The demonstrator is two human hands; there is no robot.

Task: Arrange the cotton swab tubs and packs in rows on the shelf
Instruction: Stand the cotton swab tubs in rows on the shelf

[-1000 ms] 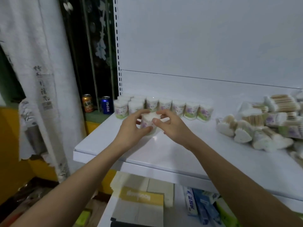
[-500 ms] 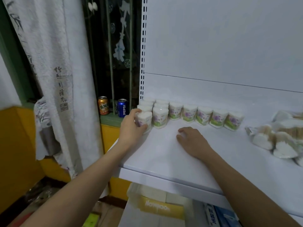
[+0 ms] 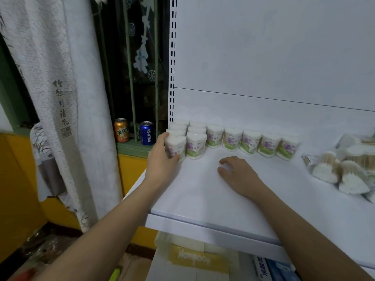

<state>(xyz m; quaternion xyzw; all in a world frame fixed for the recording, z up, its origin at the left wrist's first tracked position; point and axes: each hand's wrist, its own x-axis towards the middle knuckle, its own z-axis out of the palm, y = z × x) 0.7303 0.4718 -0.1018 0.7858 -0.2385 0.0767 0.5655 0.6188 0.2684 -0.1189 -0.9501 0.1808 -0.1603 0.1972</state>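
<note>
One tub (image 3: 175, 146) sits in the left hand (image 3: 160, 159)'s curled grip at the shelf (image 3: 203, 199)'s left edge — a nudge tips it off, right hand (image 3: 237, 173) flat, idle.

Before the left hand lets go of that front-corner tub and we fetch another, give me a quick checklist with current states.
1. Left hand grips the front-left tub: ok.
2. Tub upright on the shelf: ok.
3. Tub in line with the neighbouring tub: ok.
4. Tub clear of the shelf's left edge: cannot tell, hand hides it.
5. Right hand free, resting flat on the shelf: ok.
6. Loose swab packs at right sorted: not ok.
</note>
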